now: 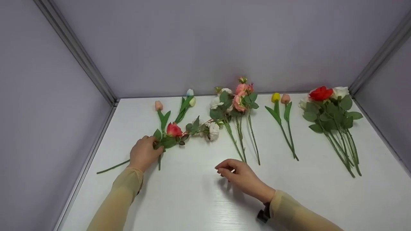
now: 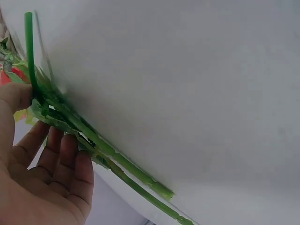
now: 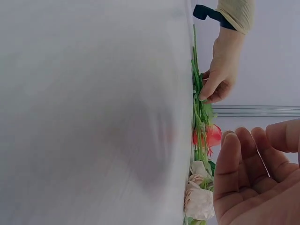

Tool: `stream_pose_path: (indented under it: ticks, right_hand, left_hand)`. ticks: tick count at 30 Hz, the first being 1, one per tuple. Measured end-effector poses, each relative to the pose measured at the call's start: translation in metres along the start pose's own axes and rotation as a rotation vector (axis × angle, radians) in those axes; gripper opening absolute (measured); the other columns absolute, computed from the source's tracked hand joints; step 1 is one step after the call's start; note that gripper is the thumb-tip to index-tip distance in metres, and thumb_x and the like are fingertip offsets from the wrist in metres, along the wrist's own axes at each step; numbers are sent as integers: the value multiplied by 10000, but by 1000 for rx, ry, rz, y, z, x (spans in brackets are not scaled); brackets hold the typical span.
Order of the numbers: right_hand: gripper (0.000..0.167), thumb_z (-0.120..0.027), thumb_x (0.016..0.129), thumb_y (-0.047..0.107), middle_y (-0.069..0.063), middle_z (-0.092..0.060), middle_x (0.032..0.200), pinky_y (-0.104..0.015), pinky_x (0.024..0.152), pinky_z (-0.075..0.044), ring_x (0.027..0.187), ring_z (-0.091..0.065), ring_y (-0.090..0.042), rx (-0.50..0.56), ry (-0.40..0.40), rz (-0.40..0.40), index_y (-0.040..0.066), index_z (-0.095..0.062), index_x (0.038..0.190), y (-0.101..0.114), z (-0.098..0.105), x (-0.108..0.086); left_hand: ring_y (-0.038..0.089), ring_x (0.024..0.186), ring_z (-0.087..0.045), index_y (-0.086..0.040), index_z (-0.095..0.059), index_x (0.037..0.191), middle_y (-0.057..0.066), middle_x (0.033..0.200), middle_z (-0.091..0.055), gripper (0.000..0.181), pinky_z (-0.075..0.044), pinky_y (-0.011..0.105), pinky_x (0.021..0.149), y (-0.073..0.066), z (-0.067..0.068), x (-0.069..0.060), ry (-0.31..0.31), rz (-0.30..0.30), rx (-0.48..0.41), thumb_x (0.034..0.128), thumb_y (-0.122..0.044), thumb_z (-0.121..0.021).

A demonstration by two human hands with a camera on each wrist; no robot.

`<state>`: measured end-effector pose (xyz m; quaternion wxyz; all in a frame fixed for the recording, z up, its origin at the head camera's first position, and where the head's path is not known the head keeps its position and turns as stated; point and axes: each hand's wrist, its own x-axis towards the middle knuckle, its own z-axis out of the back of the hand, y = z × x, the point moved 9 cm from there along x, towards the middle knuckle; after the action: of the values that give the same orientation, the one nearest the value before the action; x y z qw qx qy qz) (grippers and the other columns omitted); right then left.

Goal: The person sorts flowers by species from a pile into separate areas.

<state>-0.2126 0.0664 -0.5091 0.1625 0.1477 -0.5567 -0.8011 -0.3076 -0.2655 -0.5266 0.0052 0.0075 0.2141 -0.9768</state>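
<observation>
At the left of the white table, my left hand [image 1: 145, 153] pinches the leafy stem of a pinkish-red rose [image 1: 174, 129]. Its bare stem end sticks out beyond the hand to the lower left. In the left wrist view, the thumb and fingers lie on either side of green stems [image 2: 115, 156]; some contact is hidden by leaves. A peach tulip [image 1: 158, 106] lies just behind, its stem passing under or beside the rose. A spray with white flowers [image 1: 213, 131] lies to the right of the rose. My right hand [image 1: 239, 175] hovers over the front middle, fingers loosely curled, holding nothing.
Blue-white and pale green tulips [image 1: 190, 92] lie at the back left. White and pink roses [image 1: 240, 102] lie mid-back, yellow and peach tulips [image 1: 275, 97] right of them, and red and white roses [image 1: 321, 93] far right. Grey walls [image 1: 218, 48] enclose the table.
</observation>
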Motion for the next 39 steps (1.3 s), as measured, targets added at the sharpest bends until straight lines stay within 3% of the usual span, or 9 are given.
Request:
stream_pose_path:
  ticks: [5,12,14,17,19,21,29,34,39]
  right_hand:
    - [179,-639,1037,228,-61,-718,1079,-261,687,-517,946,-662,-315,10,4,-14,136,-735,1157,-2,-1,-1]
    - [208,-642,1036,262,-32,-719,1076,-293,712,-536,928,-666,-286,-63,5,15,125,-739,1158,0,1,-3]
    - [216,-643,1035,262,1,-711,1106,-327,777,-556,981,-666,-242,-201,3,83,131,-730,1183,4,0,-4]
    - [292,-661,1022,280,1,-681,1215,-393,946,-532,1135,-628,-225,-530,16,237,132,-692,1273,15,-7,-2]
    - [405,-671,1011,328,-38,-640,1319,-437,1052,-472,1265,-564,-262,-743,40,326,126,-637,1360,20,-18,-1]
    - [525,-674,1000,391,-88,-577,1425,-477,1120,-406,1359,-486,-322,-870,94,362,123,-574,1440,22,-32,3]
    - [694,-626,1000,513,-100,-385,1609,-507,1198,-294,1496,-300,-353,-1014,250,397,179,-416,1571,41,-83,21]
    - [684,-616,1004,518,-92,-399,1600,-506,1201,-290,1496,-302,-350,-1009,253,458,192,-414,1570,51,-101,24]
    - [675,-631,1000,504,-105,-422,1583,-514,1198,-292,1489,-315,-356,-993,241,477,182,-429,1558,50,-98,19]
  left_hand:
    - [315,936,-600,8,-684,1141,143,1025,-610,338,-526,493,827,5,8,-2,-28,5,-66,958,-275,-664]
    - [396,1147,-513,21,-564,1298,214,1241,-543,473,-469,550,942,28,23,-12,-13,27,-88,951,-301,-569]
    - [434,1203,-499,28,-533,1378,242,1303,-543,517,-444,577,986,37,27,-17,26,36,-94,991,-313,-511]
    - [479,1269,-492,28,-479,1471,269,1389,-539,560,-412,614,1041,52,32,-26,96,48,-102,1025,-309,-440]
    - [485,1272,-507,29,-498,1469,272,1400,-548,550,-418,627,1038,62,34,-31,125,47,-88,1030,-296,-429]
    - [484,1233,-541,28,-557,1422,269,1367,-575,510,-447,631,999,70,36,-37,124,18,-46,1010,-260,-471]
    - [385,927,-632,-61,-792,1058,135,1019,-705,154,-536,554,769,80,45,-49,-68,-172,98,931,-132,-743]
    - [355,916,-627,-63,-792,1044,116,994,-709,130,-537,531,752,85,54,-54,-120,-173,93,941,-128,-746]
    - [356,915,-626,-60,-790,1058,129,1001,-702,127,-537,531,730,86,77,-55,-176,-179,80,946,-90,-738]
